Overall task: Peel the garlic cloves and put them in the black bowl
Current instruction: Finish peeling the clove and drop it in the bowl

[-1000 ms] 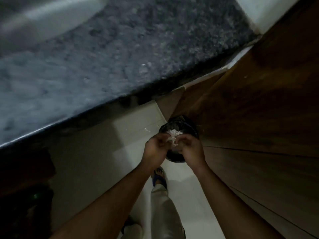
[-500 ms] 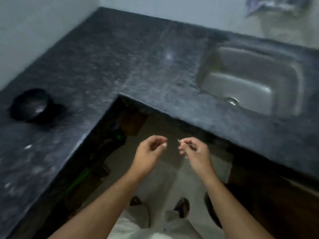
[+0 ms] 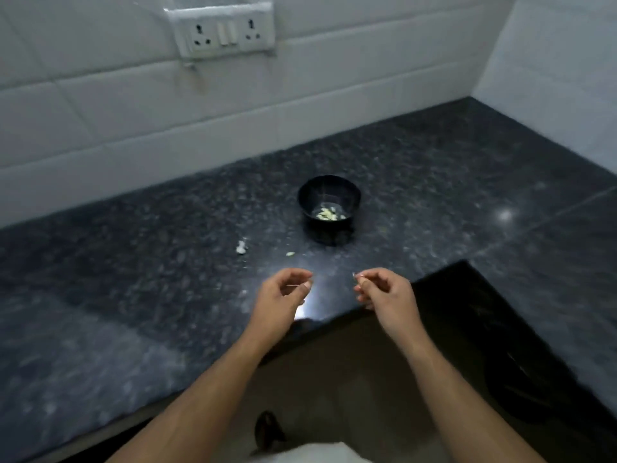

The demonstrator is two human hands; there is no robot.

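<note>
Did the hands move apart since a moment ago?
Yes. The left hand and right hand were close together half a second ago; now the gap is wider. Both hover over the countertop edge, short of the black bowl.

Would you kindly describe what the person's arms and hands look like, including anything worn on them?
Both forearms are bare to the bottom edge of the frame, with no sleeves in view. The left hand and right hand wear no gloves, and no watch, bracelet or ring shows. The fingernails look short and unpainted.
</note>
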